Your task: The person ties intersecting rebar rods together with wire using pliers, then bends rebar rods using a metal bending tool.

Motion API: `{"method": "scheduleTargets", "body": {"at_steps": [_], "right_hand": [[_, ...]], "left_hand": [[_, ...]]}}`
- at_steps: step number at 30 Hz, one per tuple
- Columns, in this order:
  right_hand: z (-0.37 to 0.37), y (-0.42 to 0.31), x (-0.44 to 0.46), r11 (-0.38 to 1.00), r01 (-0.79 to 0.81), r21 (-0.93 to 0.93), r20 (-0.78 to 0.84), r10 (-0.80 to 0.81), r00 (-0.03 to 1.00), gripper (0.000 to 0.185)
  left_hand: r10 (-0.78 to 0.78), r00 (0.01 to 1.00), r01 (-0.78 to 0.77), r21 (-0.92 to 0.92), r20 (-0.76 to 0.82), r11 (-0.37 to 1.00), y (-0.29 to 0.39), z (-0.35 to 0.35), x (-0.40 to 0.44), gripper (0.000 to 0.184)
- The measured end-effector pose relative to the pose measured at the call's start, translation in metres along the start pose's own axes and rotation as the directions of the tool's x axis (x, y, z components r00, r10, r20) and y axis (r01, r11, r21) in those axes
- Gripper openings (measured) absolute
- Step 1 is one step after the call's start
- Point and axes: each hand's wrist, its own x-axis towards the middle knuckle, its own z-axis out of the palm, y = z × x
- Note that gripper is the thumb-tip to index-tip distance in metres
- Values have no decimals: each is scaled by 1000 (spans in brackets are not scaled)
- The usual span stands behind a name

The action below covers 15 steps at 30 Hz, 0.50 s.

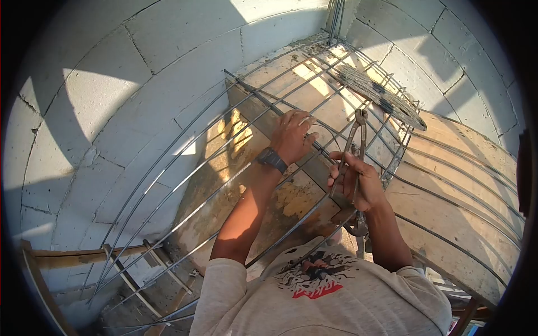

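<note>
My left hand [291, 136], with a dark watch on its wrist, lies with bent fingers around a dark steel rebar [255, 91] that crosses the mat of bars. Near its fingertips a thin wire [330, 127] curves off to the right; whether the fingers pinch it is hard to see. In my right hand [364, 182] is a pair of pincers [360, 131], gripped by the handles, with the jaws pointing away from me. The pincers' head is over the crossing bars, just right of my left hand.
A weathered wooden board [381, 96] lies across the bars at the far right. Under the mat are plywood panels [454, 193]. Pale block walls [185, 73] rise at left and back. Long bars [207, 201] run down to the lower left, over a wooden frame [84, 256].
</note>
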Motion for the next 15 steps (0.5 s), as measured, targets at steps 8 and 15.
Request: {"method": "scheduleTargets", "body": {"at_steps": [8,15], "right_hand": [[-22,-11,-28,679,33,-733,-142,-200,970,37],[-23,0,3,330,36,-943,-39,-221,975,39]], "left_hand": [[-38,989,67,-203,143,977,-19,-32,-38,21],[-556,808,567,-510,194,647,-45,-35,-51,20]]}}
